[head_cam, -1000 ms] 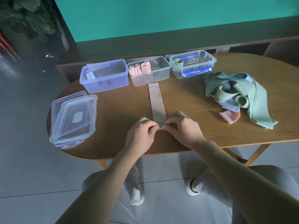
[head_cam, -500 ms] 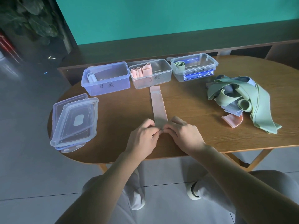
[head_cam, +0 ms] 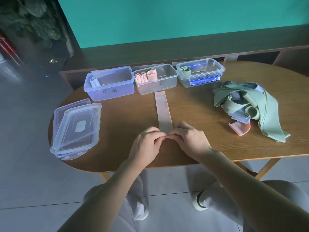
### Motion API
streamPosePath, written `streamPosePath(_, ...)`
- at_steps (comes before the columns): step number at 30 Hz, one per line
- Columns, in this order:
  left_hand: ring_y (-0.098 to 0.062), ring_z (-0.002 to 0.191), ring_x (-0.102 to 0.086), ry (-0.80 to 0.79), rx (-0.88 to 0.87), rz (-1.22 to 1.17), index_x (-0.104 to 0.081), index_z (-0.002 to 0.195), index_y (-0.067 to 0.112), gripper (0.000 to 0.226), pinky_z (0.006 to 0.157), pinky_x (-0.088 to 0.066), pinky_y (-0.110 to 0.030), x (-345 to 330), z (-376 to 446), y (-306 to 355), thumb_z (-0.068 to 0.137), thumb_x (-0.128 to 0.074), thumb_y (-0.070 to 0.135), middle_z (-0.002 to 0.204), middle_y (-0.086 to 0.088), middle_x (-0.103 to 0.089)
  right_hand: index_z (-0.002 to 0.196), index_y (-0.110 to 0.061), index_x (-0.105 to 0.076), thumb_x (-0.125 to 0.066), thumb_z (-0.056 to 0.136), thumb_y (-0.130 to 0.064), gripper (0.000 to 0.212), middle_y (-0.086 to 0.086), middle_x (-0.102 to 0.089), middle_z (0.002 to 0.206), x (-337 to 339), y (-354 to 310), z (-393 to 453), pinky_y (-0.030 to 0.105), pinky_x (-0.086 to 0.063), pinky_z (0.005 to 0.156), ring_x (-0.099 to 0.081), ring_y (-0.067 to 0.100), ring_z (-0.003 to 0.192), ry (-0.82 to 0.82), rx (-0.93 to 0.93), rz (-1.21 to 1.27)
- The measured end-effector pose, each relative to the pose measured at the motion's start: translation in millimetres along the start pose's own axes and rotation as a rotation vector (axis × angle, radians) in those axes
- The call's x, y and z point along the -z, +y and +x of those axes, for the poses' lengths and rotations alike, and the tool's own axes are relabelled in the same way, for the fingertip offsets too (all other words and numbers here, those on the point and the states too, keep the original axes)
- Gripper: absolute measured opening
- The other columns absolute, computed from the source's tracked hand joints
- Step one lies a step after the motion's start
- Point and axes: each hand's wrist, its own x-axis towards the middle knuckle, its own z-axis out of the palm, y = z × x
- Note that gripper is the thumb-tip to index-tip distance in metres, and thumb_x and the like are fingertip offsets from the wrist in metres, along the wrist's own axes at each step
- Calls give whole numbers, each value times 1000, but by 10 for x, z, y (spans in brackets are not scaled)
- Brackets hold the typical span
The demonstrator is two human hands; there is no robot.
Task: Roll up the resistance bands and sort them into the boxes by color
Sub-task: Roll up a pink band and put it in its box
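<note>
A pink resistance band (head_cam: 163, 113) lies flat on the wooden table (head_cam: 127, 119), stretching from the middle box toward me. My left hand (head_cam: 147, 146) and my right hand (head_cam: 190, 141) pinch its near end between curled fingertips; the rolled part is hidden under them. Three clear boxes stand at the back: the left box (head_cam: 110, 84) holds one pale blue roll, the middle box (head_cam: 156, 79) holds three pink rolls, the right box (head_cam: 200, 72) holds one green roll. A tangled pile of green, blue and pink bands (head_cam: 249, 106) lies at the right.
Stacked clear lids (head_cam: 76, 128) rest on the table's left end, overhanging the edge. A low dark shelf runs behind the table under a teal wall. My knees and shoes show below the near table edge.
Both hands have stayed on the near end of the pink band, fingers working it slightly; the visible flat length looks about the same. The camera view has shifted a little.
</note>
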Motion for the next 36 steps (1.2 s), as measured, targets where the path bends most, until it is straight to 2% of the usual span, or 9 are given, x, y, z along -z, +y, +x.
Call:
streamPosePath(6, -11, 79, -65, -15, 31, 33, -80, 98, 22, 11, 65, -57, -35, -24, 16, 19, 89, -76, 28, 95, 8, -68, 104, -39, -72, -61, 98, -43, 14, -16, -55, 113, 46, -32, 17, 21, -37, 69, -56, 6, 96, -19, -101, 69)
streamPosePath(9, -13, 73, -63, -3, 47, 88, -81, 94, 24, 12, 57, -56, -35, -29, 45, 32, 88, -77, 33, 92, 9, -65, 102, -36, -71, -62, 98, -41, 11, -16, -54, 113, 78, -43, 27, 9, -32, 67, -54, 4, 93, -34, -130, 105)
streamPosePath(12, -14, 66, -60, 12, 36, 134, -81, 91, 23, 14, 51, -54, -32, -31, 52, 43, 89, -75, 35, 89, 7, -60, 104, -33, -71, -60, 99, -39, 14, -16, -55, 111, 67, -35, 19, 6, -29, 67, -57, 5, 95, -32, -95, 81)
streamPosePath(18, -15, 63, -57, 40, 36, 193, -79, 91, 20, 26, 48, -53, -33, -59, 48, 35, 96, -63, 39, 90, 6, -55, 106, -34, -74, -64, 96, -43, 17, -15, -56, 109, 62, 6, 53, 23, -42, 70, -60, 9, 94, -27, -81, 54)
streamPosePath(21, -16, 64, -57, 23, 16, 208, -77, 98, 21, 28, 48, -54, -34, -53, 51, 31, 99, -56, 41, 94, 4, -55, 105, -32, -76, -62, 98, -43, 19, -14, -58, 107, 39, 6, 82, 12, -34, 64, -61, 9, 92, -11, -76, 40)
streamPosePath(23, -17, 65, -58, 13, 9, 196, -75, 100, 21, 30, 50, -55, -35, -51, 57, 28, 100, -53, 41, 97, 4, -54, 105, -31, -76, -61, 98, -44, 21, -13, -58, 108, 39, 4, 102, 11, -30, 62, -61, 10, 91, -11, -74, 31)
streamPosePath(29, -15, 77, -64, 9, -37, 123, -77, 102, 18, 12, 62, -59, -35, -49, 71, -9, 93, -71, 14, 100, 2, -66, 106, -32, -77, -59, 100, -42, 22, -10, -57, 112, 68, -5, 144, 9, -25, 59, -62, 13, 92, -47, -56, 1)
streamPosePath(33, -12, 80, -66, 4, -17, 94, -77, 101, 19, 11, 68, -59, -31, -54, 96, 6, 90, -74, 21, 99, 4, -68, 107, -32, -75, -56, 101, -40, 22, -11, -56, 115, 104, -26, 177, 24, -34, 63, -61, 14, 97, -82, -65, -23)
streamPosePath(36, -12, 80, -66, 17, -10, 73, -76, 97, 19, 8, 69, -58, -34, -62, 106, -36, 90, -75, 23, 95, 5, -70, 110, -32, -73, -55, 101, -45, 24, -10, -56, 115, 67, -19, 142, 27, -39, 67, -63, 16, 98, -53, -62, -20)
